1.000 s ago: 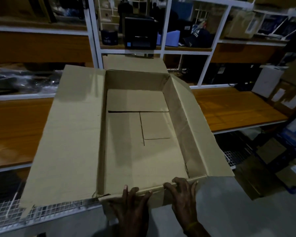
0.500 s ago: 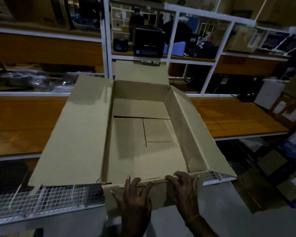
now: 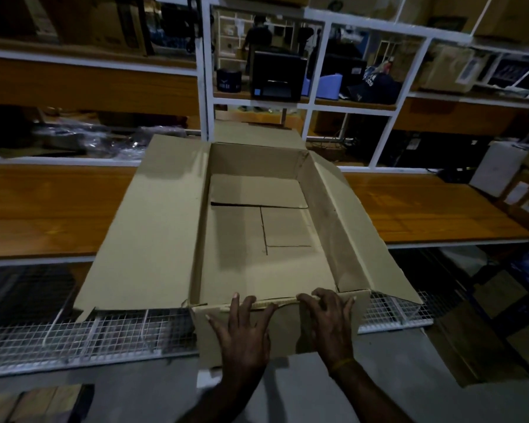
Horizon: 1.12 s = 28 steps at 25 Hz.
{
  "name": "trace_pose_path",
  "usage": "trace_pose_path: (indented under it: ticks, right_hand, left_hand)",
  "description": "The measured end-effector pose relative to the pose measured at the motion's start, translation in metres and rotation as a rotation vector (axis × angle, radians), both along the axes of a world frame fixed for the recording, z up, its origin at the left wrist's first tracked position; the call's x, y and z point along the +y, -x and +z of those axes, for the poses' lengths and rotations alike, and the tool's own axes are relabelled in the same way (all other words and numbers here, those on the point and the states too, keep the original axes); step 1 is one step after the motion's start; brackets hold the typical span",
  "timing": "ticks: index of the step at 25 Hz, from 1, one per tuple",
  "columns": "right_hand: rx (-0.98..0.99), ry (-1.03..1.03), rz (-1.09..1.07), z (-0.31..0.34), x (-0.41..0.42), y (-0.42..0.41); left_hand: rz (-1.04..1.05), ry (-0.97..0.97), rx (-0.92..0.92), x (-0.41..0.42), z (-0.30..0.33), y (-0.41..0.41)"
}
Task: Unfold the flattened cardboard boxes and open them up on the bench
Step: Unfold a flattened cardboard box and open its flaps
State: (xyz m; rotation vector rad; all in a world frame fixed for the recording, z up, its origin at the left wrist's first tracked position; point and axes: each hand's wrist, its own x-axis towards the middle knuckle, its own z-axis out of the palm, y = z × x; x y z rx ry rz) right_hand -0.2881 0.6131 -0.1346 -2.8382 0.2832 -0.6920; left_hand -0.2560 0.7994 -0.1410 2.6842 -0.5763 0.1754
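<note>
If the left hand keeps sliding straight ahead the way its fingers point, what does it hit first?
The left hand lies flat on the near flap of the cardboard box, fingers pointing over the near rim. Straight on, it would probably cross the open interior and meet the raised bottom flap first, then the far wall; depth is uncertain.

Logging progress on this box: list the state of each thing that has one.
Cardboard box: unfolded, top open, nothing inside.
Left flap: folded outward.
Right flap: folded outward.
Near flap: hanging down.
Left hand: fingers spread, pressing near flap.
Right hand: fingers over near edge.
</note>
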Motion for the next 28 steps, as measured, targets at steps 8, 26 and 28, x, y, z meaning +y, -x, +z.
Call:
trace_pose_path:
  ticks: [8, 26, 28]
  right_hand:
    - [0.046, -0.036, 0.014, 0.021, 0.000, -0.038]
    - [0.333, 0.094, -0.015, 0.040, -0.034, -0.150]
    - [0.303, 0.133, 0.006, 0.033, -0.038, -0.150]
  left_hand:
    - [0.048, -0.035, -0.092, -0.004, 0.020, -0.044]
    - [0.134, -0.055, -0.102, -0.063, 0.031, -0.153]
    - [0.088, -0.075, -0.142, -0.064, 0.019, -0.154]
